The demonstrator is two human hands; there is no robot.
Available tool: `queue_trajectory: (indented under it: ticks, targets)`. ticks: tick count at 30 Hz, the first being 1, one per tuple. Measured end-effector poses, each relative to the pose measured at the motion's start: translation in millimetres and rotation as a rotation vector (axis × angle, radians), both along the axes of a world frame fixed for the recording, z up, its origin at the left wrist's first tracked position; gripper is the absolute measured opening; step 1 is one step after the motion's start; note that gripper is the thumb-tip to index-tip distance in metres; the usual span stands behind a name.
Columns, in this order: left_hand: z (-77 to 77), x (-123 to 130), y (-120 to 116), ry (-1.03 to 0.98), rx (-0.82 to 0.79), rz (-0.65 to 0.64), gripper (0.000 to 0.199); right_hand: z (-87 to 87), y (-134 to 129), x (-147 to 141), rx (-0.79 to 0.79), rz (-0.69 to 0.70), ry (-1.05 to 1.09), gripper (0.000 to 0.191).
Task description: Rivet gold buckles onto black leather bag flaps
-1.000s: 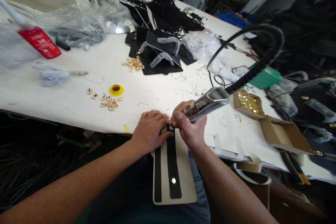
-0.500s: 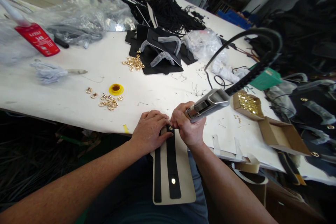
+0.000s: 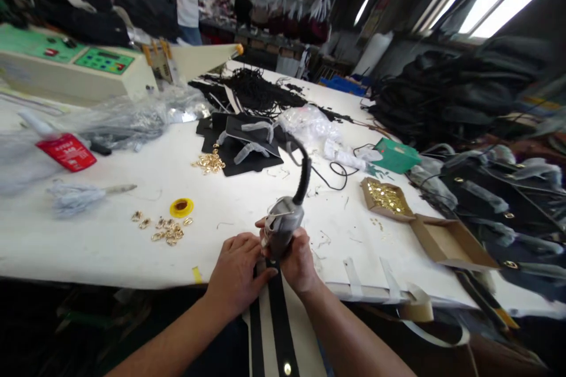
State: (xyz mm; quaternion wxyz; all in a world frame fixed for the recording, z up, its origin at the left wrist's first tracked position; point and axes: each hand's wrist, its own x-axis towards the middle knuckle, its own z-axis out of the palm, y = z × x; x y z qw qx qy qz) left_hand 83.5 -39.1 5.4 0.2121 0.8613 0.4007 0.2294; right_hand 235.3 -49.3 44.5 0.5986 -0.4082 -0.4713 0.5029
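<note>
My right hand is wrapped around a grey corded electric screwdriver, held upright over the far end of a beige panel. Two black straps run lengthwise on this panel; the wider strap carries a round gold stud near my body. The screwdriver's tip is hidden behind my fingers. My left hand grips the panel's far end at the table edge, its thumb across the wider strap. Left of my hands, gold buckles lie beside a yellow ring-shaped spool.
Black panels with wrapped handles lie ahead, near more gold hardware. At right are a cardboard box of gold pieces, another box and a green box. A red-labelled bottle and a machine are left.
My head has tilted up, so the room beyond the table shows. The screwdriver has swung from leaning right to nearly upright. My left hand stays on the panel.
</note>
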Motion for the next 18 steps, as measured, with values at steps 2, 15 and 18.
queue_trajectory:
  ticks: [2, 15, 18]
  targets:
    - [-1.0, 1.2, -0.9, -0.009, 0.017, 0.006, 0.029, 5.7, -1.2, -2.8, -0.025, 0.015, 0.127, 0.088]
    - [-1.5, 3.0, -2.4, 0.006, 0.035, 0.012, 0.030, 24.8, -5.2, 6.7, -0.169, 0.062, 0.441, 0.076]
    - [0.7, 2.6, -2.3, 0.012, 0.027, 0.006, 0.026, 23.5, -4.6, 4.0, -0.155, 0.022, 0.485, 0.061]
